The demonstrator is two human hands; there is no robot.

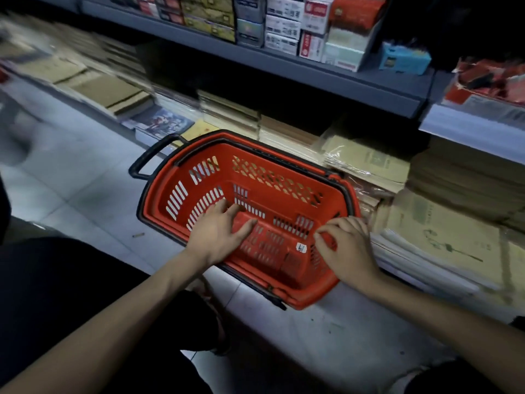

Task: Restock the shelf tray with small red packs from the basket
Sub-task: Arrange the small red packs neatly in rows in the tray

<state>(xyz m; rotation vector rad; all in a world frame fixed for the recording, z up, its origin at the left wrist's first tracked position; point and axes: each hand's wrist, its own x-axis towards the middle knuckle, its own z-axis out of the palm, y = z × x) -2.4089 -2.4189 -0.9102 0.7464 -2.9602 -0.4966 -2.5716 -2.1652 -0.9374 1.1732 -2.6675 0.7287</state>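
Red basket (250,155) down on the pale floor (85,180), far rim tight against stacks of brown paper (366,163), black handle (146,159) sticking out at the left end. Lots of bare floor to the left of the basket and in front of it. Left hand (218,234) inside the basket by the near rim, fingers spread out flat on a small red pack (241,220), not curled round it. Right hand (345,245) at the basket's right end, fingers curled, thumb and fingertip close together; hard to tell if anything pinched there. Shelf tray (480,102) high up to the right of the basket, well apart from both hands.
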